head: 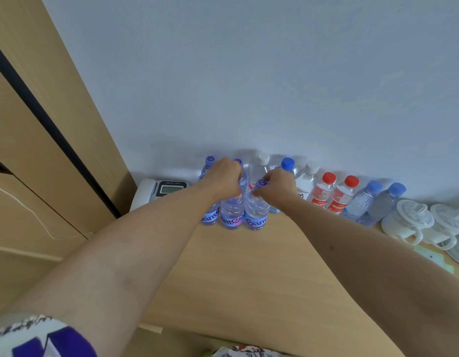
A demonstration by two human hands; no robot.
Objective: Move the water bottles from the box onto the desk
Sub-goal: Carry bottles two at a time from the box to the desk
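Observation:
Both my arms reach across the wooden desk [249, 274] to a cluster of clear water bottles with purple caps and purple labels by the wall. My left hand [225, 180] is closed over the neck of the middle front bottle [232, 215], which stands on the desk. My right hand [277, 186] grips the neck of the bottle beside it [256, 215], just under its purple cap. A third purple-label bottle [210, 215] stands to the left, partly hidden by my left wrist. The box is not in view.
More bottles line the wall to the right: white caps [312, 167], red caps [328, 177], blue caps [374, 186]. Two white lidded cups [406, 220] stand at the far right. A desk phone [161, 189] sits left of the bottles, next to a wooden cabinet [42, 150].

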